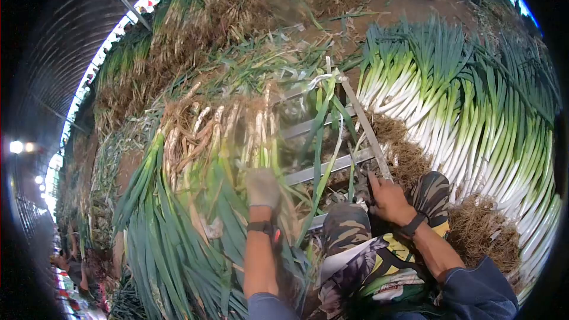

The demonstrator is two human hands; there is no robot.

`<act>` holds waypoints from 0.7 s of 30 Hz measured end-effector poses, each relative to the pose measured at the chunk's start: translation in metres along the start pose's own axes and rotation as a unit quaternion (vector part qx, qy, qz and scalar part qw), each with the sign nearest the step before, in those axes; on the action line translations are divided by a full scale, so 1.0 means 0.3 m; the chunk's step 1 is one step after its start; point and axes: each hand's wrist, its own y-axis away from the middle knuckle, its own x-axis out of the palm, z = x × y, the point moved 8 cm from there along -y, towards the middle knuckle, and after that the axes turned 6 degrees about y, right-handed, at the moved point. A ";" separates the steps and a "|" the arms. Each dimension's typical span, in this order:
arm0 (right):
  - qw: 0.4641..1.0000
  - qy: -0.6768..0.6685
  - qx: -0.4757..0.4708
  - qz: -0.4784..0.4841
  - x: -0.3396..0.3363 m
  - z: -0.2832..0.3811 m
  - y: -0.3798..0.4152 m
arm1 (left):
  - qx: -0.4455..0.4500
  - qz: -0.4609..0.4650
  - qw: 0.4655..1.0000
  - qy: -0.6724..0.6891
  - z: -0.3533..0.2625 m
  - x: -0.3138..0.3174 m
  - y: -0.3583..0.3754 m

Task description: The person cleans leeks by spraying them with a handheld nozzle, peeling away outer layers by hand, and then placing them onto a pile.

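My left hand (262, 188), in a pale work glove, is closed around some green onions (259, 124) whose rooty ends point away from me; both are slightly blurred. Beneath it spreads a heap of unpeeled green onions (172, 231), with long leaves toward me and dry brown skins at the far end. My right hand (390, 200), bare-fingered on top, is closed on a dark object (364, 186) beside a metal frame (335, 167). I cannot tell what this object is. Loose green leaves hang over the frame's far corner.
Clean green onions with white stalks (435, 130) lie in a wide row at the right. Piles of brown roots (486, 231) sit close to my knee (430, 192). More untrimmed bunches (225, 12) line the back, and leaf scraps litter the ground.
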 end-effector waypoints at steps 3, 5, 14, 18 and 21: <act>0.982 -0.182 0.030 0.041 -0.025 -0.027 -0.039 | 0.038 0.002 0.999 0.018 0.001 -0.010 0.099; 0.941 -0.280 0.091 0.166 -0.108 0.000 -0.075 | 0.034 0.070 0.995 0.058 0.035 0.025 0.172; 0.896 -0.425 0.007 0.127 -0.242 0.094 -0.188 | 0.106 0.409 0.904 0.057 -0.013 -0.202 0.511; 0.894 -0.418 -0.024 0.160 -0.238 0.132 -0.191 | 0.169 0.489 0.849 0.105 -0.054 -0.172 0.742; 0.891 -0.418 -0.052 0.170 -0.233 0.180 -0.165 | 0.095 0.642 0.732 0.209 -0.178 -0.188 0.909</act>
